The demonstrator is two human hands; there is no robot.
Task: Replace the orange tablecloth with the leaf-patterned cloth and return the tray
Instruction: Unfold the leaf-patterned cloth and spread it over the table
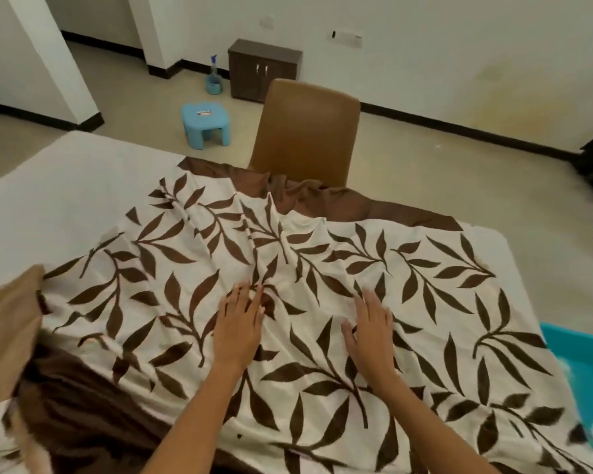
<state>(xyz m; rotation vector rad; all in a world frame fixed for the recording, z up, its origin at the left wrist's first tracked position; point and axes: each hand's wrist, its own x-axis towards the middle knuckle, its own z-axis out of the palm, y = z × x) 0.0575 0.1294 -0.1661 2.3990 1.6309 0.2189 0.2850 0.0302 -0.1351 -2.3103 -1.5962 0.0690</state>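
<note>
The leaf-patterned cloth (408,295), cream with brown leaves and a brown border, lies spread over the right part of the table (65,193), with folds running through its middle. My left hand (238,323) lies flat on it, fingers straight. My right hand (370,330) presses flat on the cloth a little to the right. A tan cloth (7,330) hangs bunched at the near left edge. Part of a turquoise tray (582,350) shows past the cloth's right edge.
A brown chair (305,131) stands at the far side of the table. On the floor behind it are a blue plastic stool (204,124), a spray bottle in a small bucket (213,77) and a dark wooden cabinet (262,70) against the wall.
</note>
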